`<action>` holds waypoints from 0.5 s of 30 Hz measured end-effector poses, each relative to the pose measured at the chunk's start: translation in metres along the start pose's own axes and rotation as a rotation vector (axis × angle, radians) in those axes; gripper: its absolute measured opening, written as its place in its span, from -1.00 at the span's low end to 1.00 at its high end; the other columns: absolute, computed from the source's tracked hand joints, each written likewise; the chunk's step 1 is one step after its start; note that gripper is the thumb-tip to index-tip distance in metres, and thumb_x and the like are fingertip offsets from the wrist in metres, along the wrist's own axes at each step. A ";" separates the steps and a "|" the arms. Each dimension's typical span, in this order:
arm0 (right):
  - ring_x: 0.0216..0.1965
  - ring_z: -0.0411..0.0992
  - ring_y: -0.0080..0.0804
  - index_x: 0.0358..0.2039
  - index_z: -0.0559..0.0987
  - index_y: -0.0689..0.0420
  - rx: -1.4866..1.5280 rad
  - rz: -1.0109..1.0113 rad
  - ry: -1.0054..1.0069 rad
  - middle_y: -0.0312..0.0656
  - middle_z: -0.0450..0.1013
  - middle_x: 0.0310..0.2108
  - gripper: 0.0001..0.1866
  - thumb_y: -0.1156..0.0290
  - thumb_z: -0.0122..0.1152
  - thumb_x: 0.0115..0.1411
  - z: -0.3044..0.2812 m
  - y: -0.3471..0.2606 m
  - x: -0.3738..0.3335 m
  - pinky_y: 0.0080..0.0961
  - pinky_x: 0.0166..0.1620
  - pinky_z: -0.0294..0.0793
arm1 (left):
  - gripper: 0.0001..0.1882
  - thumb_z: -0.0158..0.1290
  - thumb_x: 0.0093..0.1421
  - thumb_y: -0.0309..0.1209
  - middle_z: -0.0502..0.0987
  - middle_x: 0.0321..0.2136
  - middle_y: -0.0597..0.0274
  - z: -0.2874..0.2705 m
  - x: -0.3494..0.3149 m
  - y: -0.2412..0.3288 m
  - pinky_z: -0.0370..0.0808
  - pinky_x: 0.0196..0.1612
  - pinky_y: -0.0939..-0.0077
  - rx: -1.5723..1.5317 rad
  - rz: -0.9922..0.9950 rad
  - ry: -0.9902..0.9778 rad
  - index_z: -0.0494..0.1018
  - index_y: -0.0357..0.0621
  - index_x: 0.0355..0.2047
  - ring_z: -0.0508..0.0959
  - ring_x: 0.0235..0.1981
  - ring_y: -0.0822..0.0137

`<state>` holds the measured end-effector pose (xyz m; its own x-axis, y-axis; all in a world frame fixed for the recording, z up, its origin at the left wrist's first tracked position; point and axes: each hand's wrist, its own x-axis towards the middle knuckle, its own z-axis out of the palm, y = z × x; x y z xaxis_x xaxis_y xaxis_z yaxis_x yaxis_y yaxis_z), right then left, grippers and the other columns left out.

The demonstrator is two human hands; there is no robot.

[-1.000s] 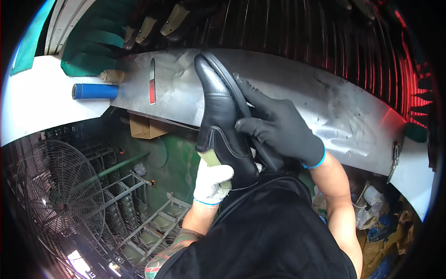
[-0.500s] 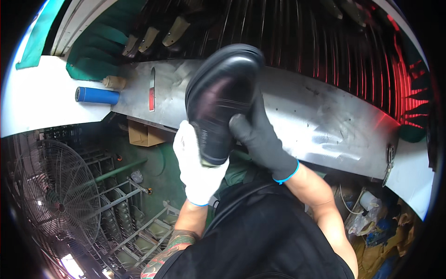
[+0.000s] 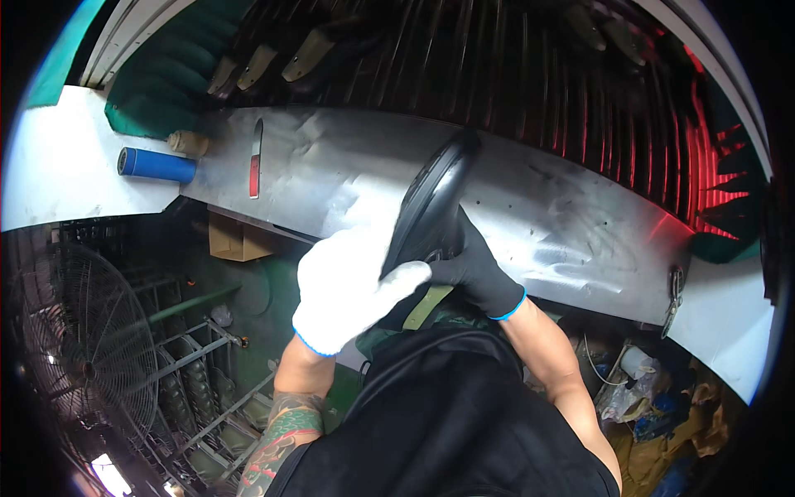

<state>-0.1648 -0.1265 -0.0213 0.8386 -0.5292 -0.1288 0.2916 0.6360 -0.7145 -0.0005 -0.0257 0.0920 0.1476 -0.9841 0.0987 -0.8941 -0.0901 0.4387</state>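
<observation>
A black shoe (image 3: 432, 192) is held in front of my body, near the edge of the metal ledge. It stands on edge, toe pointing up and away, with its sole side turned toward the left. My left hand (image 3: 344, 286), in a white glove, is closed round the heel part, its thumb lying across the shoe. From the right, my right hand (image 3: 479, 269), in a dark grey glove, grips the shoe's other side; some of its fingers are hidden. Below the shoe shows a pale green piece (image 3: 428, 306), perhaps a shoe last; the gloves hide where it joins.
Beyond the shoe runs a bare metal ledge (image 3: 571, 224), with dark rollers (image 3: 497, 74) behind it carrying several shoes. A red-handled knife (image 3: 255, 176) and a blue cylinder (image 3: 157, 165) lie leftward. A fan (image 3: 91, 348) and racks stand lower left; a chain (image 3: 673, 298) hangs right.
The shoe has turned from showing its upper to standing on edge, sole side leftward. My left hand has rolled over the heel part. The whole view has shifted slightly.
</observation>
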 end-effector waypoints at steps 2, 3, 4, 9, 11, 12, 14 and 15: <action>0.26 0.39 -0.36 0.44 0.19 0.17 -0.055 0.048 -0.012 -0.21 0.42 0.22 0.02 0.52 0.57 0.00 0.006 -0.005 -0.002 -0.33 0.32 0.37 | -0.37 0.23 0.26 -0.27 0.58 -0.53 0.10 0.002 0.006 -0.006 0.54 -0.37 0.30 -0.103 -0.016 -0.099 0.43 -0.37 0.27 0.59 -0.52 0.10; 0.26 0.39 -0.36 0.44 0.18 0.17 -0.014 0.059 -0.023 -0.20 0.42 0.22 0.02 0.52 0.57 0.00 0.006 -0.003 -0.002 -0.33 0.32 0.37 | -0.34 0.23 0.28 -0.17 0.54 -0.58 0.09 0.010 0.004 -0.018 0.52 -0.40 0.29 -0.206 0.012 -0.073 0.45 -0.39 0.25 0.59 -0.54 0.08; 0.26 0.39 -0.36 0.44 0.18 0.18 0.027 0.071 -0.034 -0.19 0.42 0.22 0.03 0.51 0.57 0.01 0.004 -0.002 -0.003 -0.33 0.32 0.37 | -0.32 0.23 0.29 -0.14 0.54 -0.60 0.09 0.014 0.000 -0.025 0.53 -0.41 0.29 -0.205 0.019 -0.072 0.44 -0.44 0.24 0.58 -0.56 0.08; 0.27 0.38 -0.32 0.44 0.15 0.23 -0.013 0.138 0.047 -0.15 0.42 0.23 0.04 0.53 0.58 0.01 0.003 -0.007 -0.006 -0.32 0.31 0.37 | -0.39 0.21 0.33 -0.24 0.51 -0.65 0.13 0.003 0.005 -0.004 0.52 -0.47 0.33 0.171 0.114 -0.049 0.44 -0.49 0.23 0.55 -0.63 0.13; 0.28 0.37 -0.28 0.46 0.11 0.24 -0.033 0.143 0.082 -0.13 0.41 0.24 0.08 0.50 0.59 0.01 0.003 -0.004 -0.009 -0.31 0.33 0.35 | -0.46 0.17 0.31 -0.37 0.55 -0.57 0.10 0.004 0.017 -0.012 0.52 -0.42 0.31 -0.027 -0.021 -0.025 0.46 -0.40 0.24 0.56 -0.59 0.10; 0.29 0.37 -0.26 0.48 0.07 0.24 -0.118 0.102 0.068 -0.10 0.41 0.24 0.11 0.48 0.59 0.02 0.006 -0.005 -0.010 -0.31 0.34 0.35 | -0.49 0.15 0.30 -0.43 0.57 -0.53 0.08 0.005 0.023 -0.016 0.53 -0.39 0.31 -0.123 -0.088 -0.013 0.47 -0.36 0.24 0.56 -0.57 0.08; 0.30 0.36 -0.22 0.51 0.01 0.25 -0.286 0.016 0.046 -0.05 0.40 0.26 0.17 0.43 0.60 0.03 0.012 -0.008 -0.010 -0.29 0.36 0.33 | -0.51 0.12 0.29 -0.49 0.61 -0.46 0.05 0.004 0.028 -0.016 0.54 -0.34 0.28 -0.152 -0.107 0.010 0.49 -0.31 0.24 0.58 -0.52 0.05; 0.31 0.37 -0.14 0.53 -0.09 0.26 -0.446 -0.003 0.028 0.02 0.38 0.28 0.25 0.34 0.62 0.04 0.009 -0.009 -0.010 -0.27 0.37 0.34 | -0.51 0.12 0.29 -0.49 0.63 -0.43 0.02 0.002 0.029 -0.013 0.56 -0.31 0.27 -0.086 -0.060 0.023 0.49 -0.31 0.23 0.61 -0.49 0.03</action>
<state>-0.1721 -0.1219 -0.0073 0.8233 -0.5498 -0.1408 0.0618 0.3335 -0.9407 0.0144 -0.0530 0.0875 0.2101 -0.9735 0.0906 -0.8441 -0.1339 0.5191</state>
